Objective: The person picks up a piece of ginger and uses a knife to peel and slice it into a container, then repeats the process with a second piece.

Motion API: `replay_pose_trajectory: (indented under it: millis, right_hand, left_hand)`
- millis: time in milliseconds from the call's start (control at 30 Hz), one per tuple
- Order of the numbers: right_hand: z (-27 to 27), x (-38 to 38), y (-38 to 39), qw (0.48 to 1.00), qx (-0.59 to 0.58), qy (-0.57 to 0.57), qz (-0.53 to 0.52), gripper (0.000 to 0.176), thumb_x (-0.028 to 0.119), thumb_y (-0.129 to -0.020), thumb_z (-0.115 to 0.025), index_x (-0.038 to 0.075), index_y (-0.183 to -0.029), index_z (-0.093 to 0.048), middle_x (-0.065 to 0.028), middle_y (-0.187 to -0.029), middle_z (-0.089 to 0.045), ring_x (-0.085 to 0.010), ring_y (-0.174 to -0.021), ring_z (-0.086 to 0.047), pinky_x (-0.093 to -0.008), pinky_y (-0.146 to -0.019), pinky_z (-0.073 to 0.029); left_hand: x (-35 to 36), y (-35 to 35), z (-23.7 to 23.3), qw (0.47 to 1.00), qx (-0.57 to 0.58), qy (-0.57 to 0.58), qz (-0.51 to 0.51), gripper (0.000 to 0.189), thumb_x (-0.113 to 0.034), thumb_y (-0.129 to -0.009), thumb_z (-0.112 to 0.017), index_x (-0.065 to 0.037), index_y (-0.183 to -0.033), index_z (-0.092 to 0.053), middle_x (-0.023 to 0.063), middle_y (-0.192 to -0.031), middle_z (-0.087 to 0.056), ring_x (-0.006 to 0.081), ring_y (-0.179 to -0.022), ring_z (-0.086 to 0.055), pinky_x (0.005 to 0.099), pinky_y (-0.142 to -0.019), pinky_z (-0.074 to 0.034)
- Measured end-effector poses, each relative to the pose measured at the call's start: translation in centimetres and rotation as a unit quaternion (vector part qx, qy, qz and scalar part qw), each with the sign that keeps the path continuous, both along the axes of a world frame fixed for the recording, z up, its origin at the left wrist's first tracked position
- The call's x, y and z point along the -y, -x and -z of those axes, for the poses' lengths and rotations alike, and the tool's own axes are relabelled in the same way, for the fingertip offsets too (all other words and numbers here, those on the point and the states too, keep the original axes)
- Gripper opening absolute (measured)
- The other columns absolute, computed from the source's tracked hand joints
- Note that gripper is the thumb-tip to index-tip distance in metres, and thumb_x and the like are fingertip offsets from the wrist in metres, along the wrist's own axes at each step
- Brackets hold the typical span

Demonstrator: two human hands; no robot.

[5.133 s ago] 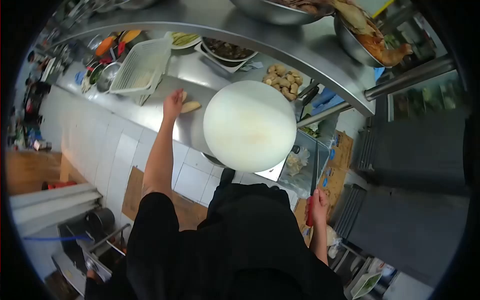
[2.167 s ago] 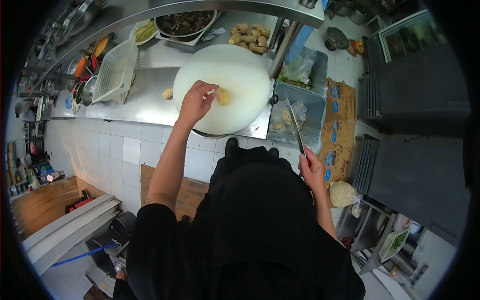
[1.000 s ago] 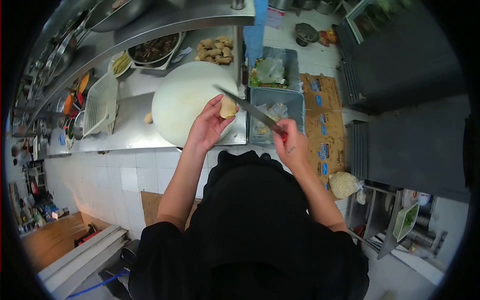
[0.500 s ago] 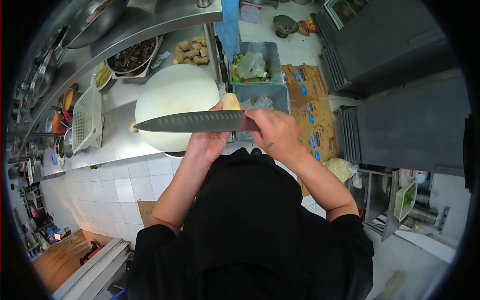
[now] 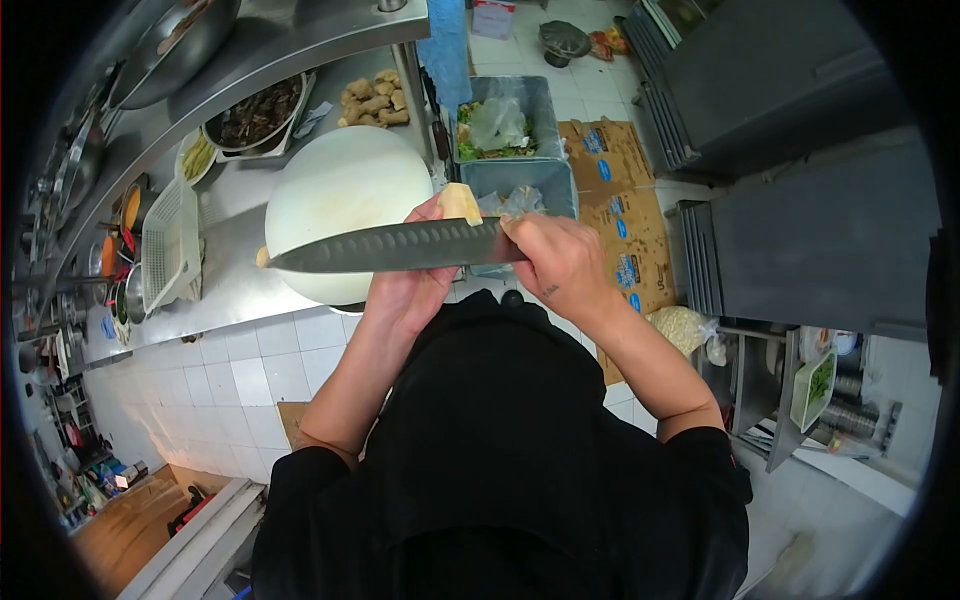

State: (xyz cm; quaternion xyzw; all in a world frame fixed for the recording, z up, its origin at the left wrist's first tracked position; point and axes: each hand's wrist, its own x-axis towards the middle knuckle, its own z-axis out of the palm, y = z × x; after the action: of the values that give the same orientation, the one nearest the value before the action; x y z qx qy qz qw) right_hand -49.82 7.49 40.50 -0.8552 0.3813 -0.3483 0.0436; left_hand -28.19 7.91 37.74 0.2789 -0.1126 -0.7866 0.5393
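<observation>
A piece of ginger (image 5: 459,203), pale and largely peeled, is held in my left hand (image 5: 412,292), whose fingers are closed around it behind the blade. My right hand (image 5: 562,262) grips a large knife (image 5: 390,246) with a dimpled blade near its heel. The blade lies across in front of my left hand and points left, its edge by the ginger. Below the blade is a round white cutting board (image 5: 345,185) on the steel counter. The knife hides part of my left fingers and the lower part of the ginger.
Several ginger roots (image 5: 374,98) lie behind the board, near a pan of dark food (image 5: 262,115). A white plastic basket (image 5: 170,243) stands at the left. Two grey bins (image 5: 552,118) with scraps and plastic bags sit beyond my hands. Flattened cardboard (image 5: 640,215) covers the floor.
The knife has tilted slightly, its handle end higher than before. A flap of peel now hangs at the ginger's right side. The whole view has shifted a little.
</observation>
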Motion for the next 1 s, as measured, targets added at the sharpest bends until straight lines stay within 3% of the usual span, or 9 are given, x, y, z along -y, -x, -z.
replay_pose_trajectory:
  millis: [333,400,533,633,700,733,800,900,1000]
  right_hand:
    - [2.9,2.1,1.9,0.999,0.033,-0.001,0.009,0.036,-0.001,-0.075,-0.073,0.006,-0.108,-0.063,-0.0145,-0.088,-0.069,-0.0368,-0.073,-0.068,-0.0446,-0.061,-0.053]
    - [7.1,3.7,5.1,0.986,-0.010,-0.065,0.151,0.022,0.003,-0.084,-0.069,0.011,-0.100,-0.056,-0.0145,-0.080,-0.068,-0.0391,-0.073,-0.069,-0.0475,-0.060,-0.053]
    - [14.5,3.2,11.8,0.936,-0.121,-0.196,0.265,0.017,0.013,-0.091,-0.068,0.011,-0.103,-0.056,-0.0195,-0.079,-0.070,-0.0449,-0.076,-0.068,-0.0559,-0.063,-0.050]
    - [16.8,1.8,12.4,0.907,-0.118,-0.259,0.310,0.011,0.018,-0.095,-0.067,0.010,-0.098,-0.060,-0.0214,-0.079,-0.069,-0.0472,-0.078,-0.066,-0.0569,-0.066,-0.049]
    - [17.8,1.2,11.4,0.907,-0.094,-0.274,0.307,0.011,0.019,-0.095,-0.067,0.010,-0.099,-0.060,-0.0215,-0.077,-0.069,-0.0474,-0.078,-0.066,-0.0567,-0.066,-0.049]
    - [18.1,1.0,11.0,0.903,-0.074,-0.284,0.314,0.012,0.019,-0.095,-0.067,0.010,-0.099,-0.061,-0.0215,-0.076,-0.069,-0.0476,-0.077,-0.066,-0.0565,-0.065,-0.049]
    - [18.4,0.6,9.8,0.902,-0.069,-0.295,0.309,0.012,0.020,-0.096,-0.067,0.009,-0.099,-0.061,-0.0214,-0.076,-0.068,-0.0474,-0.076,-0.066,-0.0559,-0.065,-0.049]
    - [18.3,-0.2,8.6,0.898,-0.071,-0.311,0.303,0.013,0.020,-0.096,-0.067,0.009,-0.098,-0.061,-0.0213,-0.075,-0.068,-0.0470,-0.075,-0.066,-0.0548,-0.063,-0.048]
    - [18.8,-0.6,8.5,0.900,-0.063,-0.315,0.293,0.014,0.020,-0.096,-0.068,0.008,-0.098,-0.060,-0.0211,-0.074,-0.068,-0.0465,-0.073,-0.066,-0.0538,-0.063,-0.048]
  left_hand:
    - [-0.5,-0.2,-1.7,0.999,0.000,0.029,0.023,0.047,-0.024,-0.108,-0.058,0.000,-0.146,-0.046,0.0124,-0.130,-0.064,0.0233,-0.120,-0.065,0.0354,-0.099,-0.058]
    - [-1.1,-0.6,-2.8,0.999,0.002,0.036,0.040,0.043,-0.020,-0.109,-0.053,0.003,-0.144,-0.045,0.0183,-0.133,-0.061,0.0321,-0.127,-0.063,0.0410,-0.098,-0.060]
    - [-0.3,-3.2,-1.1,0.994,0.092,0.062,0.005,0.046,-0.022,-0.108,-0.055,0.002,-0.146,-0.046,0.0185,-0.135,-0.060,0.0292,-0.124,-0.064,0.0355,-0.101,-0.059]
    - [2.4,-7.6,3.3,0.909,0.383,0.127,-0.100,0.034,-0.009,-0.098,-0.070,0.003,-0.128,-0.060,0.0115,-0.117,-0.068,0.0220,-0.110,-0.068,0.0324,-0.089,-0.060]
    - [3.4,-10.7,4.8,0.741,0.641,0.175,-0.097,0.032,-0.013,-0.090,-0.077,0.000,-0.116,-0.066,0.0119,-0.112,-0.069,0.0225,-0.101,-0.070,0.0362,-0.086,-0.060]
    - [3.9,-12.1,5.9,0.738,0.646,0.172,-0.098,0.032,-0.013,-0.090,-0.077,0.000,-0.116,-0.066,0.0119,-0.112,-0.069,0.0225,-0.101,-0.070,0.0362,-0.086,-0.060]
    - [4.5,-14.2,8.6,0.549,0.810,0.202,-0.042,0.032,-0.014,-0.083,-0.080,-0.004,-0.111,-0.070,0.0133,-0.108,-0.069,0.0290,-0.098,-0.071,0.0383,-0.083,-0.059]
    - [4.5,-14.8,12.0,0.439,0.871,0.220,-0.009,0.030,-0.014,-0.081,-0.080,-0.007,-0.109,-0.071,0.0135,-0.107,-0.069,0.0336,-0.097,-0.070,0.0408,-0.081,-0.057]
    - [3.9,-15.0,11.9,0.477,0.855,0.203,0.017,0.073,-0.029,-0.080,-0.085,-0.009,-0.142,-0.052,0.0213,-0.133,-0.060,0.0418,-0.119,-0.061,0.0477,-0.095,-0.054]
